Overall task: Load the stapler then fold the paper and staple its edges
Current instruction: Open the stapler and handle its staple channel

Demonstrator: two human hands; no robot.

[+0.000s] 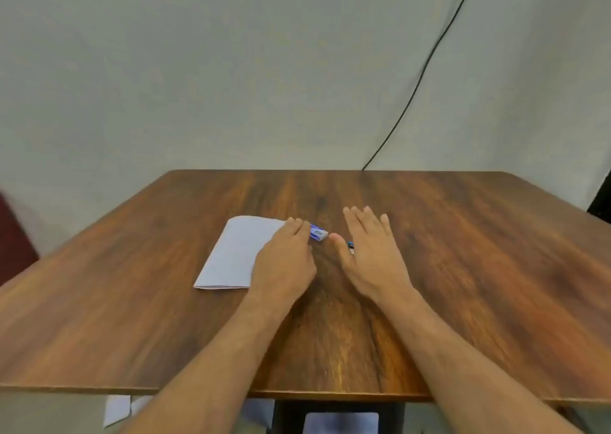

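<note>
Your folded paper (236, 251) lies flat on the table (463, 251), left of the middle and well back from the near edge, its fold towards you. Your left hand (284, 265) covers the paper's right side, its curled fingers reaching past the paper's far right corner to a small blue-and-white staple box (319, 234); whether they actually pinch the box, you cannot tell from here. Just beside it, your right hand (370, 255) is spread flat, fingers straight and apart, over the small blue stapler (351, 247), of which only a bit shows beside the thumb. A black cable (426, 70) runs down the wall behind the table's far edge.
</note>
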